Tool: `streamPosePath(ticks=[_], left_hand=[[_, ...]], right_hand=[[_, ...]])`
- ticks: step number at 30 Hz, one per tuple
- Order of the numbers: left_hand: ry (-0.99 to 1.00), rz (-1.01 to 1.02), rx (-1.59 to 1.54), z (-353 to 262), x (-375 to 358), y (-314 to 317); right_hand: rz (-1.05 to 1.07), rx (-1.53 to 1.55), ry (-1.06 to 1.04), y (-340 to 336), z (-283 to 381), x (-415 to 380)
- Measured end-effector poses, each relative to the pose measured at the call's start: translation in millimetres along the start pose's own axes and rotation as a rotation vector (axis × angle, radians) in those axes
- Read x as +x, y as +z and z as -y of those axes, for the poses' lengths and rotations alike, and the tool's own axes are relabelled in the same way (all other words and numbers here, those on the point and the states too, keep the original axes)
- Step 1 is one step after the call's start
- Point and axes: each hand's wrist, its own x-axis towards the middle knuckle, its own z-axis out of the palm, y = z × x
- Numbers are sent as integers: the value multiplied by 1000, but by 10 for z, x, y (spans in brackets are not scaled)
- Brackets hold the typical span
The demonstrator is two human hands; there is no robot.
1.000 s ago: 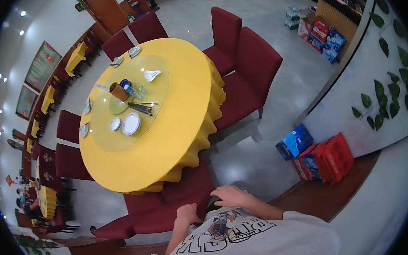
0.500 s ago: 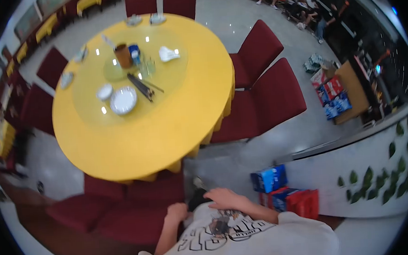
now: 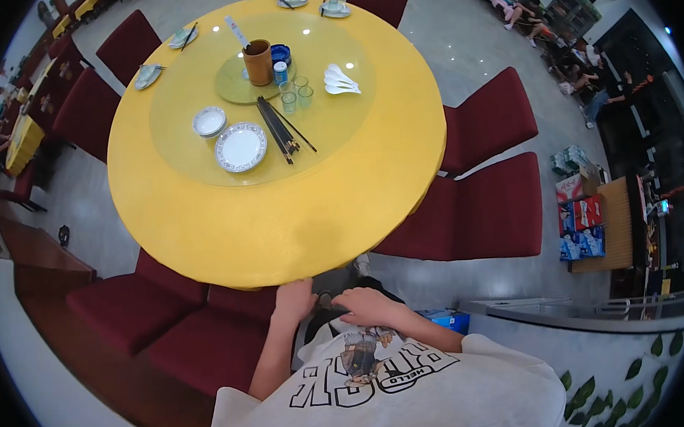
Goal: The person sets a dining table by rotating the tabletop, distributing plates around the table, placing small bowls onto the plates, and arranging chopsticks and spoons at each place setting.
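While I'm looking down from the head cam, both hands sit low by my waist, right at the near edge of the counter (image 3: 281,241). The left hand (image 3: 294,301) hangs loosely curled just above a red chair (image 3: 209,343), holding nothing as far as I can tell. The right hand (image 3: 369,306) lies flat and open against my shirt (image 3: 384,391), also empty. Further out on the glass turntable (image 3: 197,156) there's a plate (image 3: 241,147), a small bowl (image 3: 209,121), chopsticks (image 3: 280,128), a brown cup (image 3: 257,62), some glasses (image 3: 296,97) and white spoons (image 3: 340,79), all well apart from the hands.
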Motion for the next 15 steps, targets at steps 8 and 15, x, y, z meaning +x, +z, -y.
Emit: streamPosePath(ticks=[8, 15], left_hand=[[-300, -282, -284, 51, 629, -428], [-571, -727, -1116, 985, 1599, -602]], right_hand=[[-124, 89, -43, -700, -833, 129], [-57, 65, 60, -1023, -1308, 239]])
